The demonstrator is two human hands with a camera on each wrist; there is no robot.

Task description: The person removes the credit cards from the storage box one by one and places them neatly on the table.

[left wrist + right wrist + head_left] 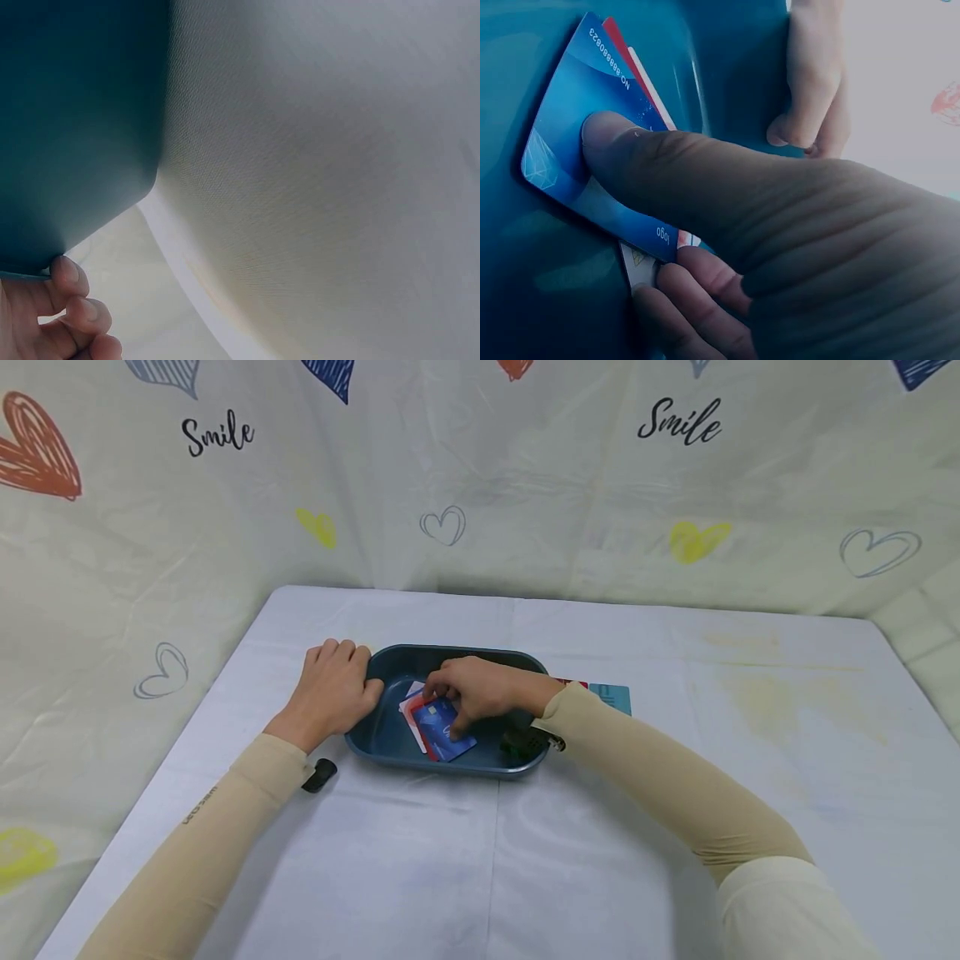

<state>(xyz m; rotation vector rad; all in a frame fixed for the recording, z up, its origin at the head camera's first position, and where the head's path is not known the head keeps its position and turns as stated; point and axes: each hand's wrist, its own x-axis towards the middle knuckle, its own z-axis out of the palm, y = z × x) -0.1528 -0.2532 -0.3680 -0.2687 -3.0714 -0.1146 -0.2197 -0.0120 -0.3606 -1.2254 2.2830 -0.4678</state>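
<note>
My left hand (333, 689) grips the left end of a dark teal tray (386, 735), its thumb at the rim and its fingers curled over the edge. In the left wrist view, the fingertips (71, 277) touch the tray's outer wall. My right hand (483, 685) reaches into the tray and pinches a blue card (437, 727), which lies on top of several overlapping cards. In the right wrist view, the thumb presses on that card's face while other fingers curl at its edge. A red card (616, 37) and a white-edged card (651, 90) peek out from under it.
A teal card (611, 696) and a red card (576, 682) lie on the white-covered table (420, 860) behind the right forearm. A printed sheet (540, 485) with hearts hangs behind the table. A black device (320, 775) sits at the left wrist.
</note>
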